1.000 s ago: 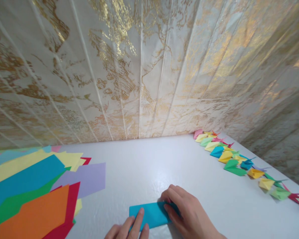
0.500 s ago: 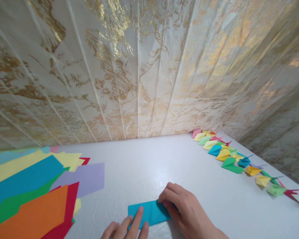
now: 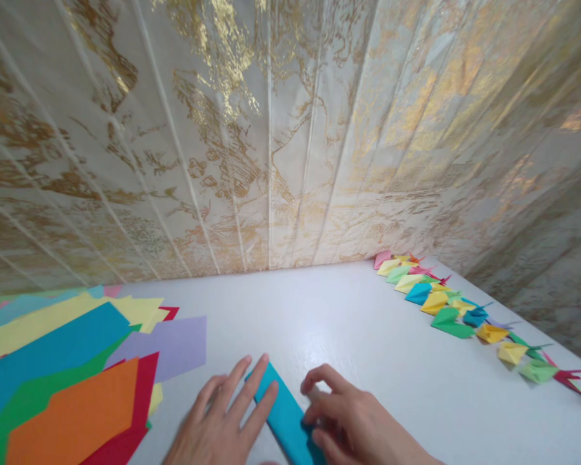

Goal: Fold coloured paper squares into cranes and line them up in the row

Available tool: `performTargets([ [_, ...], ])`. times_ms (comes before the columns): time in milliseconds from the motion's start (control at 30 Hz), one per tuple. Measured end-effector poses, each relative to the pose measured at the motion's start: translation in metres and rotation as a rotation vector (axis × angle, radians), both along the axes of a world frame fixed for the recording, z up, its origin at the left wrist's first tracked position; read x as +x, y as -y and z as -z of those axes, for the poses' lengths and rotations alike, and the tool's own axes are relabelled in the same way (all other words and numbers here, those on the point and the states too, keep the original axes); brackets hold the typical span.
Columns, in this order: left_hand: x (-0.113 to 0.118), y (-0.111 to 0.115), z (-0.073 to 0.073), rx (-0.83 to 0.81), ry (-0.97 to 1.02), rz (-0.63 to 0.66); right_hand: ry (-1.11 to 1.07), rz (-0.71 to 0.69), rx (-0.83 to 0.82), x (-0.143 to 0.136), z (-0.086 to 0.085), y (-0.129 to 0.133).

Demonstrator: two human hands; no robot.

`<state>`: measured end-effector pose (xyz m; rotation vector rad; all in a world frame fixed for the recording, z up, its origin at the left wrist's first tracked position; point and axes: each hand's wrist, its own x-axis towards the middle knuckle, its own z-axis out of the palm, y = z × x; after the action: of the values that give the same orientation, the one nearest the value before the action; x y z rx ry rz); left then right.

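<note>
Blue paper (image 3: 286, 416), now turned slantwise: my left hand (image 3: 225, 413) open upon it, my right hand (image 3: 351, 416) half-curled at its right edge.

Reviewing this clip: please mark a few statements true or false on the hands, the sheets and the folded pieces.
1. The left hand's fingers touch the folded blue paper strip. True.
2. The right hand holds the flat lilac paper sheet. False: the lilac sheet lies on the white table, away from both hands.
3. The orange paper sheet overlaps a red paper sheet. True.
4. The small folded paper figures line the table's left side. False: they line its right side.
</note>
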<state>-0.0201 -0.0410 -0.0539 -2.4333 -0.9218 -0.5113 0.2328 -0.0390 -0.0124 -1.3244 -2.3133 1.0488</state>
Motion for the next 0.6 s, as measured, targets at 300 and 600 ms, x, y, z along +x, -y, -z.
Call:
performTargets([
  [300, 0.013, -0.023, 0.004, -0.494, 0.291, 0.132, -0.125, -0.215, 0.263, 0.003, -0.028, -0.016],
  [600, 0.003, -0.017, -0.033, -0.739, 0.411, 0.11, 0.028, -0.344, 0.362, 0.008, -0.018, -0.045],
])
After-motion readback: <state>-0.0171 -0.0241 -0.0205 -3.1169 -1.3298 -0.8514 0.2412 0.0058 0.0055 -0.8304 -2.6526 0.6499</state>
